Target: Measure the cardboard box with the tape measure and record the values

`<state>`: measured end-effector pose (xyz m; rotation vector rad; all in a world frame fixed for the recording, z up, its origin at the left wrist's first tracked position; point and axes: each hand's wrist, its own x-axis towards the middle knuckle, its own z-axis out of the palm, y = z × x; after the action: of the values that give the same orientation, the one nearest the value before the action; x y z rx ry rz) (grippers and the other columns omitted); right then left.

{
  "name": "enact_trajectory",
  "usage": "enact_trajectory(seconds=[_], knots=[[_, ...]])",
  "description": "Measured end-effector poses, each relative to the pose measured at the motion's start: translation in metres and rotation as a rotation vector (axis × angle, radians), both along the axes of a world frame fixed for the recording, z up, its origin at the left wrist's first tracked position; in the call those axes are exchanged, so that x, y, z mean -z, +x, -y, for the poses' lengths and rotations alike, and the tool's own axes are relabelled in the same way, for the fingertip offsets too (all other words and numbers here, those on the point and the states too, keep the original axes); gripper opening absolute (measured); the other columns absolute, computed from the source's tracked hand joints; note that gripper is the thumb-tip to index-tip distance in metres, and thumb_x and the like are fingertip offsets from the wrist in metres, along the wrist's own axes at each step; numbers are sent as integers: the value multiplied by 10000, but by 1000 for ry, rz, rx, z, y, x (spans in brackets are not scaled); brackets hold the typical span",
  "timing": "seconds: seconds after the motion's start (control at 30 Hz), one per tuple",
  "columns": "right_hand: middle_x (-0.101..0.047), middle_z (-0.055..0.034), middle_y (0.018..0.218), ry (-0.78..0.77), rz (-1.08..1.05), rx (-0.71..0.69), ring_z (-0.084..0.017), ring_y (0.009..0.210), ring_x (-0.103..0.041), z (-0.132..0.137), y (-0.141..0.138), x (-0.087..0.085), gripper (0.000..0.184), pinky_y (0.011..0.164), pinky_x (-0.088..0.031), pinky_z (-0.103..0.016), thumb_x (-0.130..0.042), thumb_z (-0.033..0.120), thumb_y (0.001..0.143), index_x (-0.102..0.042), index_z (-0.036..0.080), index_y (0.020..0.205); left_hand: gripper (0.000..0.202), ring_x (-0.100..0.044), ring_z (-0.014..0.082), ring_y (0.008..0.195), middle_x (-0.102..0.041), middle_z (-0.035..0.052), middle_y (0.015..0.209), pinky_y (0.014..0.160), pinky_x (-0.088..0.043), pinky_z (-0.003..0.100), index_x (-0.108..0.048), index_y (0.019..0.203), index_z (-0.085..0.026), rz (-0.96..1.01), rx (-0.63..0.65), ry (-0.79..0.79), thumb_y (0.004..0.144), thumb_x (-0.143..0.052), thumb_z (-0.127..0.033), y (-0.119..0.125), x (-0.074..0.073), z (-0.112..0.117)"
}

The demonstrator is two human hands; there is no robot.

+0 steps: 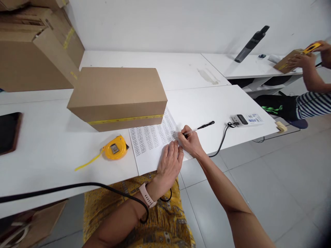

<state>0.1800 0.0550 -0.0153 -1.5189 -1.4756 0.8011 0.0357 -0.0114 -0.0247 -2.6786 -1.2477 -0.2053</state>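
Far left: dark phone (9, 133) flat on desk (51, 137). Next: yellow tape measure (115, 147), short length of blade out toward left. Behind it: cardboard box (117, 86), yellow strip along front side. Handwritten sheet (144, 165) at near desk edge, upper part hidden by box. Left hand (170, 160): grip empty, fingers laid flat on sheet. Right hand (190, 142): grip closed round pen (206, 125), writing end at sheet. Further right: small device (242, 120), black cable attached. Far right: co-worker's hands (301, 62) at small carton (287, 61).
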Motion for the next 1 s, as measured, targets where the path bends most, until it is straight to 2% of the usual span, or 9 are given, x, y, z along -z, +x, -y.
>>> enact_trajectory(seconds=[0.23, 0.43, 0.8, 1.0], knots=[[-371, 73, 568, -18, -31, 18, -103, 540, -330, -2, 2, -1, 190, 519, -269, -266, -567, 270, 826, -430, 234, 699, 448, -449, 311, 1443, -452, 242, 1550, 1187, -372, 460, -514, 1437, -49, 28, -18, -42, 1014, -412, -155, 1, 0, 0], [-405, 65, 574, -10, -46, 6, -105, 540, -361, -2, 7, -1, 213, 531, -288, -265, -577, 303, 845, -441, 233, 697, 425, -414, 317, 1453, -402, 198, 1597, 1157, -377, 494, -552, 1394, -107, 40, 4, -136, 981, -458, -142, 2, -3, -3], [-413, 67, 564, -37, -28, -2, -109, 530, -369, -1, 5, 1, 205, 517, -294, -264, -573, 306, 853, -442, 237, 712, 447, -446, 335, 1413, -432, 200, 1578, 1129, -393, 490, -535, 1420, -71, 5, -8, -103, 985, -467, -151, 4, -8, -3], [-410, 67, 563, -14, 2, 7, -109, 533, -368, -1, 6, 0, 204, 526, -297, -267, -567, 309, 848, -438, 237, 707, 421, -449, 318, 1416, -441, 192, 1574, 1129, -391, 489, -562, 1401, -96, 7, -19, -115, 1006, -422, -138, 5, -7, -3]])
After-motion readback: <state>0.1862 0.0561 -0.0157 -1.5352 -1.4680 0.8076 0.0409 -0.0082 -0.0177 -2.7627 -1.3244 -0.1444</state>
